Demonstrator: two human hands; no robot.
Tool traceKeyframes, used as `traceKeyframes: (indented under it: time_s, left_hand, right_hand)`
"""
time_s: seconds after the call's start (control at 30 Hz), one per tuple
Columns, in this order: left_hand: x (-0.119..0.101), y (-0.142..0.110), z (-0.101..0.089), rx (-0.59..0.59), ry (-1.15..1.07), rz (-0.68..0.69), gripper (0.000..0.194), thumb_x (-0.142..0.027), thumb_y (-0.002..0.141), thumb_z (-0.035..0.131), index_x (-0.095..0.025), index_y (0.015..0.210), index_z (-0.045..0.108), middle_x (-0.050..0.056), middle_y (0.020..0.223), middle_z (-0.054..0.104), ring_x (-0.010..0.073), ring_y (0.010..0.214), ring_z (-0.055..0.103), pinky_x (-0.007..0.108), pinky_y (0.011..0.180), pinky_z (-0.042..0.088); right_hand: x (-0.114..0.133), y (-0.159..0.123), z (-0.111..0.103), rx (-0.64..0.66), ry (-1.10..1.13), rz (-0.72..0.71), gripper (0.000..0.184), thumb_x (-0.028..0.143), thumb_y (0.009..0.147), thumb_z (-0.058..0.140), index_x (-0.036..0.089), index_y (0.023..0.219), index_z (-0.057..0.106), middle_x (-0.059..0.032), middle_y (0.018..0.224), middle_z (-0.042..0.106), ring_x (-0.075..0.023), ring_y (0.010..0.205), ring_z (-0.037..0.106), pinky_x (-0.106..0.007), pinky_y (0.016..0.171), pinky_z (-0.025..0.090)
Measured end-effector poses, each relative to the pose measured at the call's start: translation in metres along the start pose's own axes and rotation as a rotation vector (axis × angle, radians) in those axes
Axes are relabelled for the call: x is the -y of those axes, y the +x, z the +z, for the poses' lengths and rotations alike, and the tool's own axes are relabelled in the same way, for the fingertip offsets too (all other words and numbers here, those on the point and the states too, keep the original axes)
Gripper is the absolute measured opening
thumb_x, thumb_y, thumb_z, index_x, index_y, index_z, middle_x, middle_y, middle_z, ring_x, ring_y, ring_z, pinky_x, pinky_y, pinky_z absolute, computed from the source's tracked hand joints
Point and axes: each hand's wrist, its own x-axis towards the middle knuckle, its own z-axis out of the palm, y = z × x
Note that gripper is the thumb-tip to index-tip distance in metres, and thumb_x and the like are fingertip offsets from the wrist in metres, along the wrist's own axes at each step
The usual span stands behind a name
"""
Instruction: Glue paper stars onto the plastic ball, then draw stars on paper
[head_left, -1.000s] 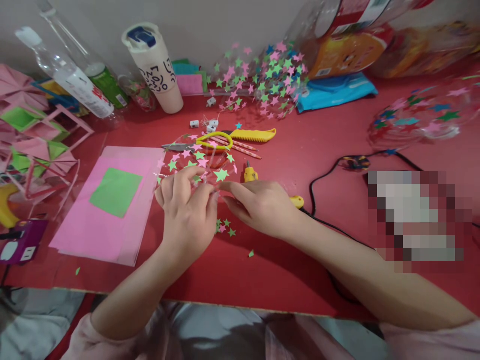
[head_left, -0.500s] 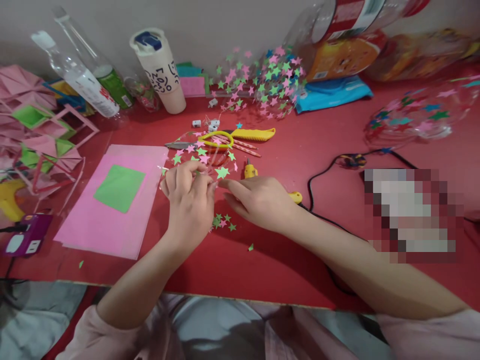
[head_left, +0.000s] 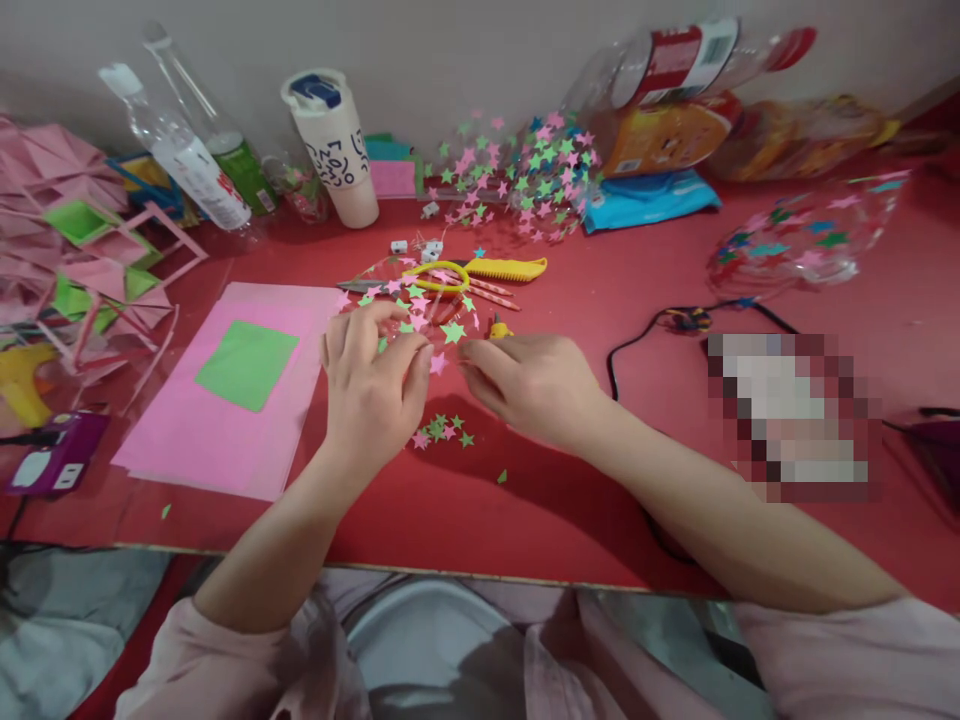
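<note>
My left hand (head_left: 373, 375) curls its fingers around a clear plastic piece (head_left: 466, 312) dotted with pink and green paper stars; its outline is hard to see. Between my hands a pink star (head_left: 438, 364) shows near the left thumb, below a green star (head_left: 453, 332). My right hand (head_left: 529, 385) is just to the right, its thumb and fingers pressed together; whether anything small is in them is hidden. Loose green and pink stars (head_left: 442, 430) lie in a small pile below the hands. A yellow-tipped tool (head_left: 499, 328), perhaps a glue gun, lies partly behind my right hand.
Pink sheets (head_left: 172, 420) with a green square (head_left: 247, 365) lie left. Scissors (head_left: 439, 275), a yellow cutter (head_left: 506, 269) and pencils lie beyond my hands. Bottles, a white tumbler (head_left: 337, 150) and star-covered plastic (head_left: 555, 175) line the wall. A black cable (head_left: 630, 345) runs right.
My right hand has drawn slightly away to the right from my left hand. A pink star now shows between them. My left thumb has opened out a little, and the whole view has shifted slightly.
</note>
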Motion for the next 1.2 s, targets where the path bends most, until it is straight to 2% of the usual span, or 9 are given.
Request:
traceKeyframes:
  time_s: [0.1,0.2,0.27,0.33,0.53,0.67,1.0,1.1,1.2]
  left_hand:
    - [0.008,0.003,-0.003,-0.098,-0.12,0.019,0.013,-0.024,0.09,0.053,-0.021,0.085,0.065,0.008,0.1,0.061,0.0214,0.09,0.055,0.04,0.084,0.043]
    - [0.02,0.005,-0.002,-0.224,-0.178,0.007,0.013,-0.024,0.09,0.053,-0.021,0.085,0.065,0.008,0.099,0.061,0.0201,0.091,0.056,0.039,0.085,0.044]
    - [0.028,0.004,0.001,-0.263,-0.194,-0.025,0.014,-0.024,0.091,0.053,-0.021,0.086,0.065,0.008,0.098,0.06,0.0201,0.094,0.056,0.038,0.086,0.044]
    - [0.035,0.003,0.004,-0.289,-0.203,-0.026,0.013,-0.024,0.091,0.053,-0.022,0.087,0.065,0.007,0.097,0.06,0.02,0.094,0.056,0.038,0.086,0.044]
    - [0.043,0.001,0.01,-0.278,-0.194,-0.06,0.012,-0.027,0.091,0.052,-0.023,0.086,0.063,0.006,0.097,0.06,0.0201,0.093,0.056,0.039,0.087,0.044]
    - [0.045,0.002,0.01,-0.292,-0.208,-0.032,0.012,-0.026,0.09,0.052,-0.024,0.083,0.061,0.006,0.094,0.061,0.0199,0.09,0.056,0.039,0.085,0.045]
    - [0.044,-0.001,0.015,-0.235,-0.194,-0.017,0.01,-0.025,0.09,0.052,-0.023,0.086,0.061,0.007,0.096,0.061,0.0231,0.095,0.055,0.041,0.085,0.043]
    - [0.046,-0.002,0.018,-0.237,-0.187,-0.002,0.009,-0.025,0.089,0.054,-0.022,0.086,0.061,0.007,0.097,0.061,0.0232,0.095,0.055,0.041,0.087,0.042]
    - [0.048,-0.001,0.02,-0.222,-0.179,0.01,0.008,-0.025,0.089,0.053,-0.022,0.085,0.06,0.006,0.095,0.06,0.0222,0.094,0.055,0.04,0.087,0.042]
  right_hand:
    - [-0.002,0.002,-0.004,-0.08,-0.025,-0.061,0.025,0.02,0.094,0.039,0.017,0.091,0.063,-0.0014,0.066,0.061,-0.0125,0.059,0.047,-0.027,0.056,0.029]
    - [-0.004,0.003,-0.002,-0.128,-0.07,-0.209,0.022,0.018,0.094,0.041,0.018,0.101,0.062,-0.0042,0.085,0.065,-0.015,0.074,0.052,-0.029,0.067,0.037]
    - [-0.005,0.003,0.003,-0.144,-0.113,-0.271,0.021,0.019,0.093,0.044,0.019,0.106,0.061,-0.0055,0.096,0.065,-0.0168,0.083,0.052,-0.032,0.076,0.04]
    - [-0.004,0.002,0.008,-0.127,-0.135,-0.269,0.022,0.02,0.094,0.044,0.022,0.109,0.06,-0.0052,0.1,0.063,-0.0179,0.088,0.051,-0.036,0.084,0.04]
    - [0.002,0.005,0.017,-0.052,-0.125,-0.159,0.022,0.024,0.094,0.045,0.028,0.109,0.06,-0.0044,0.101,0.061,-0.02,0.095,0.051,-0.044,0.093,0.038]
    - [0.005,0.009,0.017,-0.051,-0.157,-0.19,0.021,0.024,0.094,0.045,0.027,0.105,0.062,-0.0044,0.101,0.062,-0.0194,0.095,0.052,-0.044,0.094,0.039]
    - [0.006,0.014,0.017,-0.004,-0.114,-0.123,0.027,0.025,0.098,0.04,0.028,0.084,0.064,-0.0012,0.092,0.065,-0.0177,0.091,0.053,-0.042,0.095,0.042]
    - [0.008,0.015,0.013,0.054,-0.099,-0.08,0.027,0.029,0.097,0.04,0.029,0.089,0.066,-0.0026,0.092,0.064,-0.0195,0.092,0.053,-0.044,0.096,0.043]
    - [0.008,0.014,0.01,0.067,-0.097,-0.065,0.024,0.032,0.096,0.042,0.031,0.104,0.065,-0.0038,0.095,0.063,-0.0212,0.095,0.053,-0.046,0.098,0.042]
